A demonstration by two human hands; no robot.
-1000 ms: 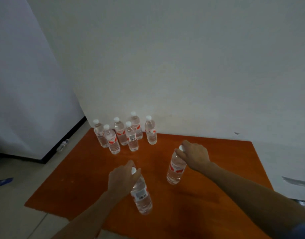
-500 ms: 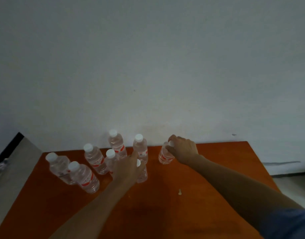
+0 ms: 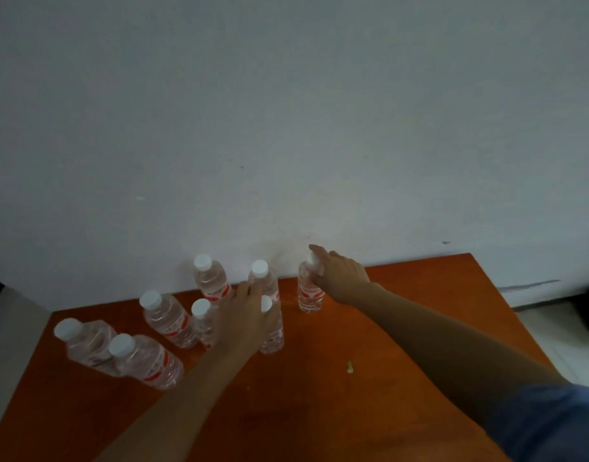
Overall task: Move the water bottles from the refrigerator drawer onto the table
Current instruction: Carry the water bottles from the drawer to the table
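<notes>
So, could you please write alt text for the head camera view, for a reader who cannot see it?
Two hands each hold an upright water bottle by its top on an orange table against a pale wall: the left hand the nearer bottle, the right hand the farther bottle. Six more bottles stand clustered nearby.

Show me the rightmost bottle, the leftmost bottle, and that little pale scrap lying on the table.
rightmost bottle (image 3: 308, 296): head view, on its red label.
leftmost bottle (image 3: 88, 345): head view, on its clear body.
pale scrap (image 3: 349, 367): head view, on its middle.
</notes>
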